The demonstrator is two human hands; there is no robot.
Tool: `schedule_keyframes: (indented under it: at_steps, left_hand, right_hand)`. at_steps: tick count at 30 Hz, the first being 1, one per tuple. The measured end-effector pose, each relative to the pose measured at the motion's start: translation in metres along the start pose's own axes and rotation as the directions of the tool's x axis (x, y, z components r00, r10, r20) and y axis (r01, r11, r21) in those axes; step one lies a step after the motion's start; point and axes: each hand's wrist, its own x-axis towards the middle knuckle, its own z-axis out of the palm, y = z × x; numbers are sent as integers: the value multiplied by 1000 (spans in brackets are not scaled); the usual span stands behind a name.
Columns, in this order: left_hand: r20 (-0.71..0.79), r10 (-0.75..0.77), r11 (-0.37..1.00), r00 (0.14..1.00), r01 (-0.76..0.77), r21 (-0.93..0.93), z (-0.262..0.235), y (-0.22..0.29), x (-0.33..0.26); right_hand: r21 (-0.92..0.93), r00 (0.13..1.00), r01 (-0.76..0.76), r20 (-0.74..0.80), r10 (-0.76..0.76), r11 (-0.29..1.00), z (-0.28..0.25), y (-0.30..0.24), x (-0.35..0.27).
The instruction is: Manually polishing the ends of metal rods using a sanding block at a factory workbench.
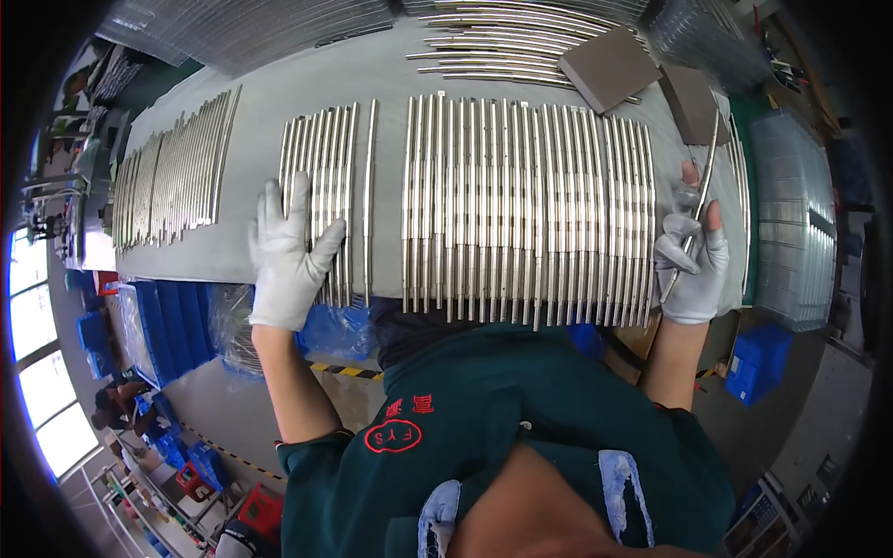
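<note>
My left hand [286,256], in a white glove, lies with its fingers spread over the lower left part of a small group of shiny metal rods [321,149]. A single rod [370,177] lies just right of that group. In the middle, a wide row of similar rods [521,177] is laid side by side, their near ends reaching the table's front edge. Right of this row my right hand [698,265], also gloved but with some bare fingertips, grips one thin metal rod [710,169] that is tilted up and away.
More rods [177,177] lie at the table's left, and others [493,46] at the back. Two grey-brown blocks [609,67] sit at the back right, one partly on rods. Clear plastic trays [795,223] are stacked at right. Blue bins [181,321] stand below the grey table [253,116].
</note>
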Motion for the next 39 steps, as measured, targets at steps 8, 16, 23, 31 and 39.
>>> schedule_keyframes:
  at_steps: [8,16,23,31,39]
  left_hand:
    - [-6,183,976,983,-181,124,6,55,7]
    - [26,357,927,934,-351,-136,-8,84,-6]
    - [70,264,964,962,-266,14,-25,37,-25]
    - [24,308,951,951,-307,-38,-11,30,-33]
    - [-78,325,944,942,-328,-28,0,34,-37]
  right_hand:
    - [-3,1000,13,-11,-13,1000,-7,-6,-1]
    - [-80,997,41,-55,-46,996,-12,-6,1]
    - [-81,999,13,-31,-15,997,-12,-13,1]
    - [-31,1000,-17,-7,16,999,-13,-13,3]
    - [-123,994,2,-108,-16,992,3,-9,3]
